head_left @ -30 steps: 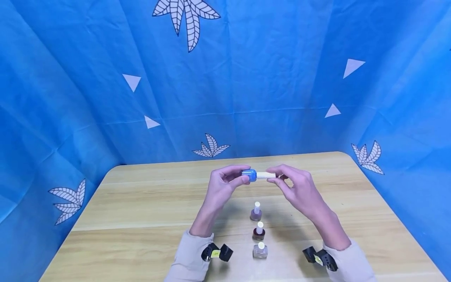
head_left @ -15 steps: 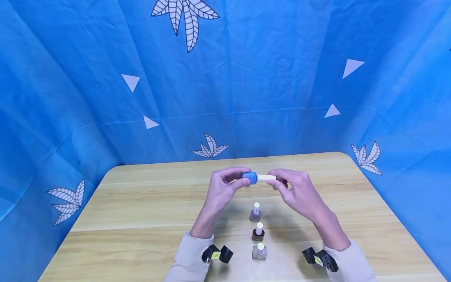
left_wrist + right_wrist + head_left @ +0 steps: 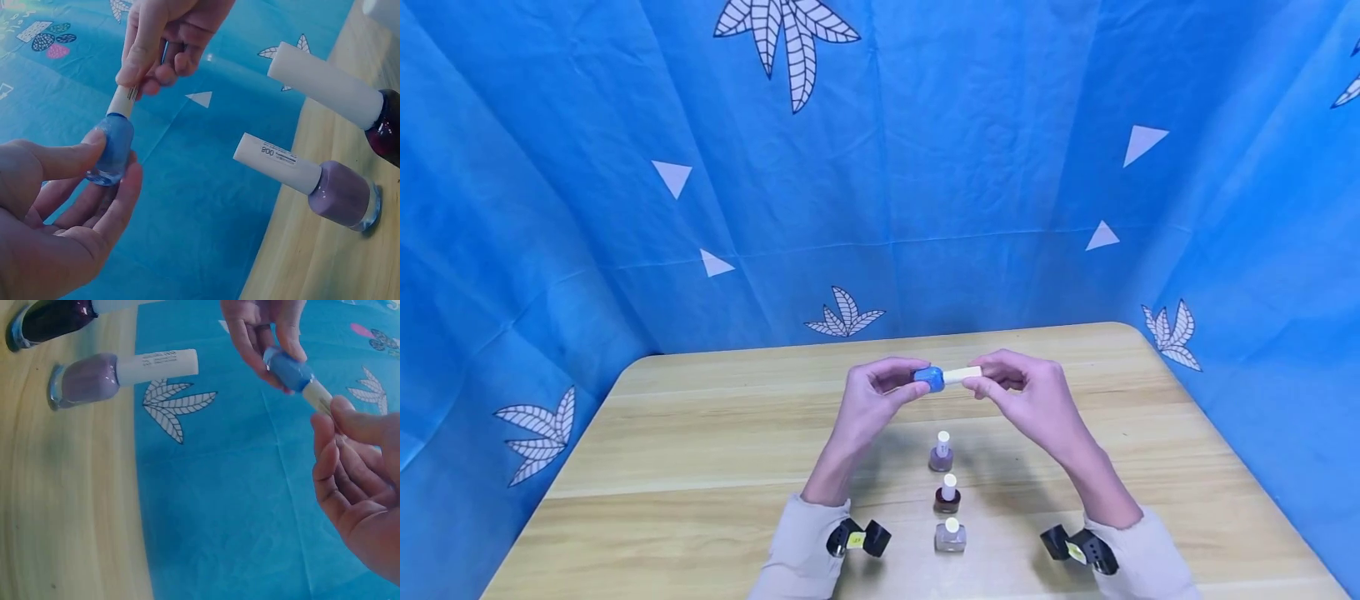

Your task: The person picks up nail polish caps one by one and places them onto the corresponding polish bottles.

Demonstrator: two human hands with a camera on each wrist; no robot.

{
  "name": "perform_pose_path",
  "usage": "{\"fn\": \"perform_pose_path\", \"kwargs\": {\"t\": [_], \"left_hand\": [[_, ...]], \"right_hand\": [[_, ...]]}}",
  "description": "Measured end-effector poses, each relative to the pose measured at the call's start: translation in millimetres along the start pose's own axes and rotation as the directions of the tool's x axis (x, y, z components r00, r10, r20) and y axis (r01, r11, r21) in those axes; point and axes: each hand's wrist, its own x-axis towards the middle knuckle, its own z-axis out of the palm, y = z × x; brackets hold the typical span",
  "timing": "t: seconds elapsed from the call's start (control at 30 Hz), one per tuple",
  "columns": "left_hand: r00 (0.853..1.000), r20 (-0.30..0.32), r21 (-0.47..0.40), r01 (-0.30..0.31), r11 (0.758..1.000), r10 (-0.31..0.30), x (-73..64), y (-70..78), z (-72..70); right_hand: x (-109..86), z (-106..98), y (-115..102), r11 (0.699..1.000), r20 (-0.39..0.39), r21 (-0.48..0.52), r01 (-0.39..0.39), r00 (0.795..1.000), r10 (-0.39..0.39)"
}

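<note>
A blue nail polish bottle (image 3: 929, 379) with a white cap (image 3: 961, 375) is held sideways above the table. My left hand (image 3: 870, 400) pinches the blue glass between thumb and fingers. From the other side my right hand (image 3: 1033, 400) pinches the end of the cap. In the left wrist view the cap (image 3: 121, 103) sits against the neck of the bottle (image 3: 114, 147), with no gap between them. The right wrist view also shows the blue bottle (image 3: 287, 369) and cap joined.
Below the hands, a mauve nail polish bottle (image 3: 941, 459), a dark red one (image 3: 947, 501) and a pale greyish one (image 3: 951, 540) stand upright in a row on the wooden table (image 3: 700, 442). A blue patterned cloth (image 3: 880, 167) hangs behind and at both sides.
Both hands keep their hold on the blue nail polish bottle. The right fingers shift on the cap, and its end tilts slightly upward. The whole view drifts a little.
</note>
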Motion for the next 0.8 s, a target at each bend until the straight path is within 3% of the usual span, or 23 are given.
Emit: {"fn": "perform_pose_path", "kwargs": {"t": [0.27, 0.47, 0.8], "left_hand": [[0.999, 0.021, 0.081, 0.035, 0.996, -0.037, 3.8, -13.4, 6.5], [0.998, 0.027, 0.128, 0.057, 0.99, -0.061, 5.8, -32.5, 11.0], [0.997, 0.048, 0.279, 0.039, 0.96, -0.054, 7.4, -52.9, 11.0]], "right_hand": [[2.9, 8, 9, 0.982, -0.012, 0.15, -0.115, 0.993, 0.119], [3.3, 19, 19, 0.98, -0.039, 0.132, -0.15, 0.987, 0.157], [4.3, 35, 30, 0.994, 0.023, 0.031, -0.102, 0.995, 0.102]]}}
